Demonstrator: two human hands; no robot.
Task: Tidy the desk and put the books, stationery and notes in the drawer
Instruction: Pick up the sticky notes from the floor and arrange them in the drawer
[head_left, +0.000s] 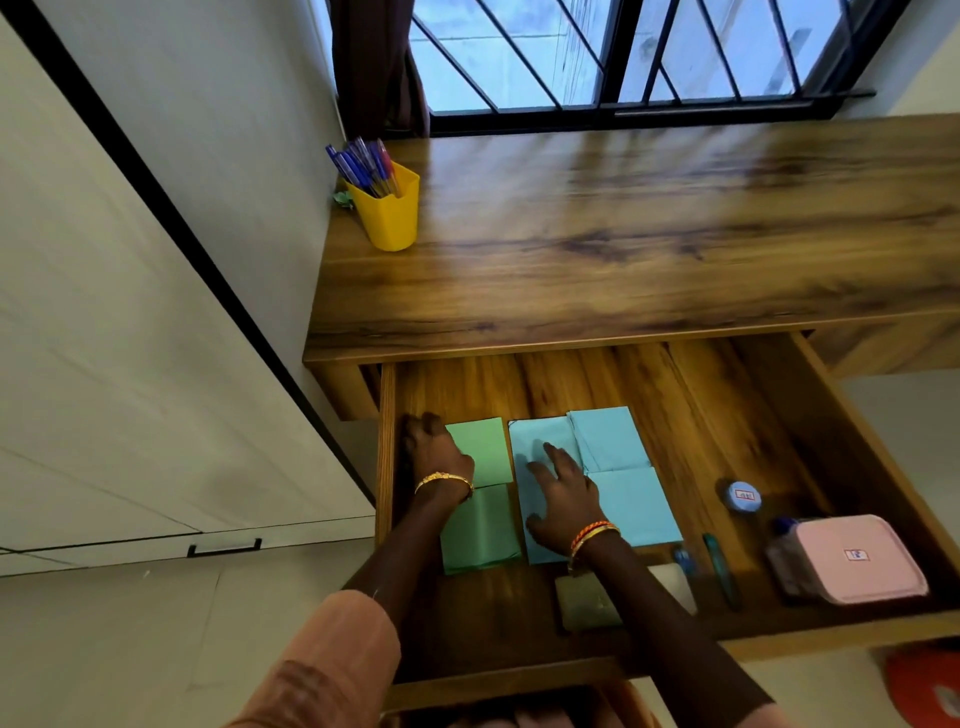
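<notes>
The wooden drawer (810, 415) stands pulled out below the desk top (623, 234). Inside lie two green books (480, 525) at the left and several light blue books (623, 493) beside them. My left hand (434, 452) rests at the left edge of the upper green book, fingers curled against the drawer's left wall. My right hand (558, 499) lies flat with spread fingers on the left blue book. A yellow pen cup (387, 210) full of blue pens stands on the desk's back left corner.
In the drawer's right part lie a pink box (857, 561), a small round blue tin (743, 496), pens (719, 566) and a dark pad (584, 603). A white cabinet (130, 364) stands to the left. A barred window (623, 52) is behind the desk.
</notes>
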